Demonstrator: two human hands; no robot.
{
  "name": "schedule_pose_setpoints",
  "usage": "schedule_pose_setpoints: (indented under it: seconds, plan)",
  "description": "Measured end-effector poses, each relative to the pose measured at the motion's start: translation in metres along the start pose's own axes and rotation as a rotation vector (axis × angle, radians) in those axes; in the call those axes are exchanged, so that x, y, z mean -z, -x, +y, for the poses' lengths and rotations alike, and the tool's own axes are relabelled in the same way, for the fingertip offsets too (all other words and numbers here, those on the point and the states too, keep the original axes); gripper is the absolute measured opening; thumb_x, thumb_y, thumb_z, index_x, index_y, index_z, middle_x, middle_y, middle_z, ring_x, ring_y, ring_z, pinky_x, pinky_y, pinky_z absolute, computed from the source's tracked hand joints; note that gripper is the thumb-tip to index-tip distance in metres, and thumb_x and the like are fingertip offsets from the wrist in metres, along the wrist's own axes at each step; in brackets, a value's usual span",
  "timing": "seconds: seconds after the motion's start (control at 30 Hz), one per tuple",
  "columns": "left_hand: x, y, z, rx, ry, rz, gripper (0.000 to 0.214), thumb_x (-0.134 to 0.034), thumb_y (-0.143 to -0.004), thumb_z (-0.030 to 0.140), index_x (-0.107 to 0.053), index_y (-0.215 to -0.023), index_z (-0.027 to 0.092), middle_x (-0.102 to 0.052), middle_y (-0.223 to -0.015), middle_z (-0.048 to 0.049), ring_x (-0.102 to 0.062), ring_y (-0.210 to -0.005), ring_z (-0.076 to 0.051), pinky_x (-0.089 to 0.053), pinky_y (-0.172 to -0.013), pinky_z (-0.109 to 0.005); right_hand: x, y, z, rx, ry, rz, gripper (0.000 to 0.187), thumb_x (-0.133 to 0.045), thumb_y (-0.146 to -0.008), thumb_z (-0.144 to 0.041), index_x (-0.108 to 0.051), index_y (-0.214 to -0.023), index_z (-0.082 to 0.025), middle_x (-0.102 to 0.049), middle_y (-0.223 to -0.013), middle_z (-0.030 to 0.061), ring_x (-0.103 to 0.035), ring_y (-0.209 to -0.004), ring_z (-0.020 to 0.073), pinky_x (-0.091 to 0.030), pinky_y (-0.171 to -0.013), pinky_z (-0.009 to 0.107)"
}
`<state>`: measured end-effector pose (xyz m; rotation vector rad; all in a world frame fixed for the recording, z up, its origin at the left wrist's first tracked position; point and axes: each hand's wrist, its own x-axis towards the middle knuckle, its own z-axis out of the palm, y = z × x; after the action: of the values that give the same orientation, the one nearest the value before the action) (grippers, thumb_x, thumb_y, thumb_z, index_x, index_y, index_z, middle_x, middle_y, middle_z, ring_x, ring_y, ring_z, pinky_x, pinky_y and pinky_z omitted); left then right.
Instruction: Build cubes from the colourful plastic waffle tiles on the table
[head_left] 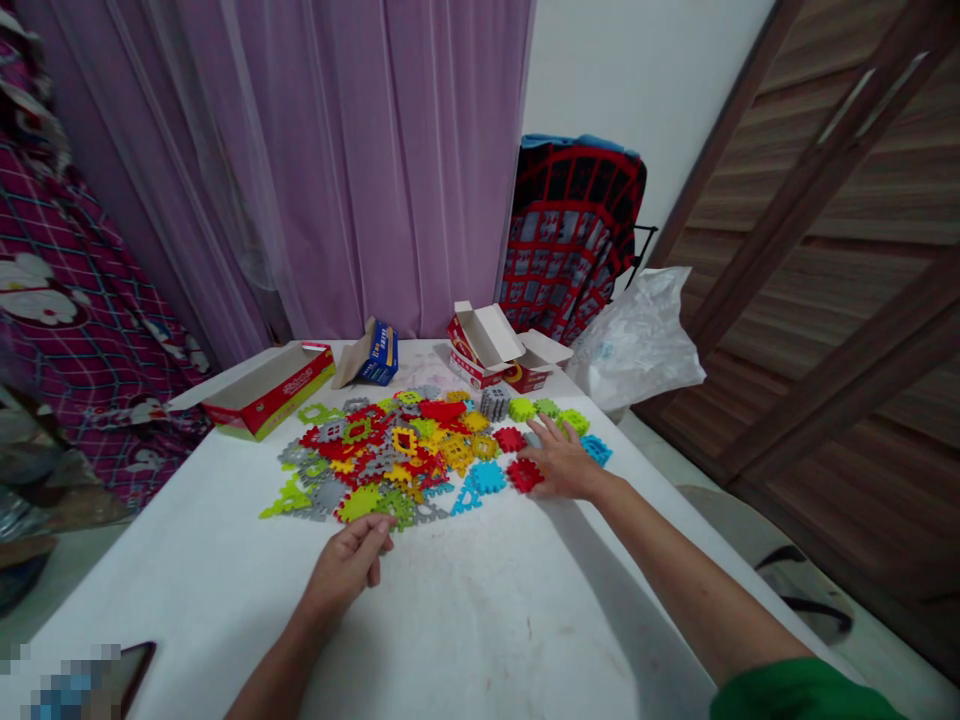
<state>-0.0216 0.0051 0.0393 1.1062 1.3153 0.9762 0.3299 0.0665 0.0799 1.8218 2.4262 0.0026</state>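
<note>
A white table [457,610] carries a wide heap [375,460] of toothed plastic pieces in red, yellow, green, blue and grey, too tangled to count. Left of the heap hangs one magenta checked cloth [82,300]; behind it, a purple curtain [360,180]. Behind the heap to the right are a pale wall [637,70] and one red-and-black patterned item [562,240]; farther right, one white plastic bag [637,340] and a brown wooden wardrobe [817,270] with two handles showing.

On the tabletop, from the left: one dark-edged device [137,668], partly blurred out, well to the near left of the heap; one long red-and-yellow box [281,390], open, behind its left end; one blue box [385,352] behind its middle; two red boxes [526,380], flaps raised, behind its right part. The left hand [351,562] is at the heap's near edge, thumb and fingers drawn together; whether they pinch a piece I cannot tell. At the heap's right end are one grey block [494,403], two red pieces [523,476] and three green pieces [522,409]. Among these the right hand [559,460] has its fingers spread; contact is unclear. One blue piece [598,450] lies beyond that hand, farthest right of the heap.
</note>
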Motion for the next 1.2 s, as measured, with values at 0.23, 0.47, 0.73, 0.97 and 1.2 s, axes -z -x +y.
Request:
schedule_pose_setpoints:
  seconds: [0.23,0.47,0.73,0.97,1.2]
  plan:
    - [0.001,0.000,0.000,-0.002,0.007,0.001,0.047,-0.068,-0.057,0.062,-0.064,-0.077,0.019,-0.057,-0.062,0.0037,-0.040,-0.035,-0.005,-0.020,-0.034,-0.020,-0.003,-0.006,0.005,-0.007,0.006,-0.045,0.068,-0.077,-0.064,-0.047,-0.059,-0.128,-0.032,-0.021,-0.157,0.0105,-0.006,-0.144,0.0399,-0.003,-0.109,0.062]
    - [0.000,-0.001,-0.002,-0.003,0.028,0.006,0.050,-0.071,-0.055,0.063,-0.064,-0.076,0.018,-0.058,-0.061,0.0034,-0.041,-0.034,-0.005,-0.020,-0.034,-0.019,-0.012,-0.012,0.009,-0.008,-0.003,-0.058,0.069,-0.076,-0.063,-0.049,-0.058,-0.129,-0.035,-0.022,-0.157,0.0105,-0.008,-0.143,0.0404,-0.003,-0.108,0.064]
    - [0.001,-0.002,-0.003,-0.005,0.029,0.000,0.051,-0.071,-0.055,0.063,-0.064,-0.076,0.017,-0.058,-0.061,0.0036,-0.041,-0.033,-0.004,-0.019,-0.033,-0.018,-0.011,-0.012,0.008,-0.004,-0.017,-0.089,0.069,-0.075,-0.064,-0.046,-0.058,-0.130,-0.034,-0.022,-0.157,0.0102,-0.008,-0.143,0.0415,-0.003,-0.108,0.063]
    - [0.001,-0.002,-0.002,0.003,0.007,-0.002,0.050,-0.070,-0.056,0.063,-0.063,-0.077,0.018,-0.058,-0.062,0.0040,-0.041,-0.035,-0.005,-0.021,-0.034,-0.018,-0.005,-0.013,0.006,-0.008,-0.015,-0.159,0.073,-0.074,-0.064,-0.048,-0.054,-0.133,-0.035,-0.021,-0.157,0.0096,-0.006,-0.143,0.0418,-0.003,-0.108,0.064]
    - [0.001,-0.002,-0.003,0.012,0.014,0.003,0.052,-0.070,-0.053,0.064,-0.063,-0.075,0.018,-0.058,-0.061,0.0038,-0.042,-0.034,-0.005,-0.020,-0.034,-0.018,-0.006,-0.013,0.007,-0.005,-0.025,-0.147,0.071,-0.074,-0.063,-0.047,-0.056,-0.131,-0.036,-0.022,-0.157,0.0086,-0.006,-0.143,0.0408,-0.002,-0.108,0.064]
